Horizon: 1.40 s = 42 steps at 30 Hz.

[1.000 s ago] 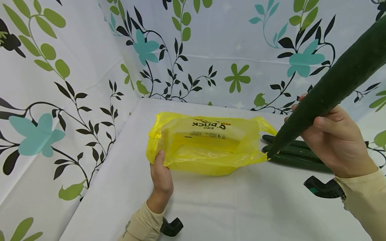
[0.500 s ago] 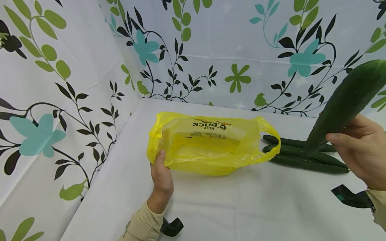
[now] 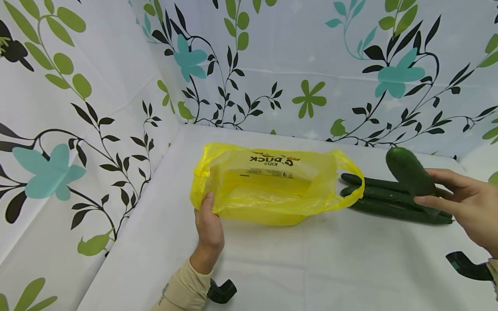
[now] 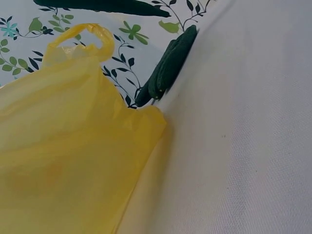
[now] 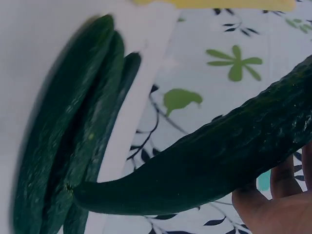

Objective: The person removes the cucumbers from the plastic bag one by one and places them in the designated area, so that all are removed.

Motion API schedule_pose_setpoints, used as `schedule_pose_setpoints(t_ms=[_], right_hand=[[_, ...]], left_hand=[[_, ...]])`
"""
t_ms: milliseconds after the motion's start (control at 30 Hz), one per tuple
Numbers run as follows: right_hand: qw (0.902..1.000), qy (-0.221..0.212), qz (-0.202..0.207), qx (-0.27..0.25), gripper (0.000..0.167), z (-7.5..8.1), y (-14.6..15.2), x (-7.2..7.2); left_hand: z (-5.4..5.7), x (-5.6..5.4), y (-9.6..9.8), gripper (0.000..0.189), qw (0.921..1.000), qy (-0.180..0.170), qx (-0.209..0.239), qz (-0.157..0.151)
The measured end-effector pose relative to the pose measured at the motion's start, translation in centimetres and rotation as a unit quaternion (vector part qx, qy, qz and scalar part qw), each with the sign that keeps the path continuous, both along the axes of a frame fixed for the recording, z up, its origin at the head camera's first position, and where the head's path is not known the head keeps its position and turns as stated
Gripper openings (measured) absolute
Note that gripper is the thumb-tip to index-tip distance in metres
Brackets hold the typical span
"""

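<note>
In the head view my right hand pinches a large dark green cucumber between thumb and fingers, above more cucumbers that lie side by side on the table. The right wrist view has the held cucumber slanting across, its narrow tip overlapping the lying ones. My left hand grips the left end of a yellow plastic bag, thumb on the near side, fingers faint behind the film. The bag's mouth gapes toward me, and its loop handle reaches the cucumber ends at right.
A white cloth covers the table. Patterned fabric with leaves and flowers hangs behind it and along the left side. A black wrist device sits at the left wrist, another at the right.
My right hand has moved to the right, away from the bag, carrying the cucumber. That cucumber has swung lower and now points more toward the camera. My left hand and the bag stay put.
</note>
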State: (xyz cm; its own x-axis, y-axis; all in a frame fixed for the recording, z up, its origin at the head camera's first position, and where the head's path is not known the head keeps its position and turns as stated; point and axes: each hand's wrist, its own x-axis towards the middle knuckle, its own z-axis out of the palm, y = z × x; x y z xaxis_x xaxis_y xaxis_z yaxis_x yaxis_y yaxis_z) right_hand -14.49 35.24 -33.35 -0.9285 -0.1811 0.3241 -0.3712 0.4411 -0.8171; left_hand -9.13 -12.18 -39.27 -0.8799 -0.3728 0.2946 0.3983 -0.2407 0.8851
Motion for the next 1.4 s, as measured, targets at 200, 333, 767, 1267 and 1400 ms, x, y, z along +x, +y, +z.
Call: schedule_pose_setpoints(t_ms=[200, 333, 767, 1267, 1400], right_hand=[[0.987, -0.033, -0.062, 0.145, 0.058, -1.5, 0.7, 0.4], [0.9798, -0.04, -0.068, 0.184, 0.056, -2.6, 1.5, 0.3], [0.9564, -0.026, -0.042, 0.288, 0.059, -5.9, 3.2, 0.5], [0.9442, -0.015, -0.005, 0.329, 0.061, -8.3, 2.7, 0.5], [0.9407, -0.01, -0.004, 0.339, 0.061, -8.7, 2.8, 0.5]], left_hand=[[0.1, 0.0, 0.1, 0.035, 1.0, -0.007, 0.002, 0.002], [0.2, 0.0, 0.2, 0.034, 0.9999, -0.01, 0.003, 0.005], [0.1, 0.0, 0.1, 0.033, 0.9999, -0.009, 0.002, 0.006], [-0.1, -0.1, 0.1, 0.032, 0.9998, -0.015, 0.0, 0.01], [-0.1, -0.2, 0.1, 0.032, 0.9999, -0.014, 0.001, 0.005]])
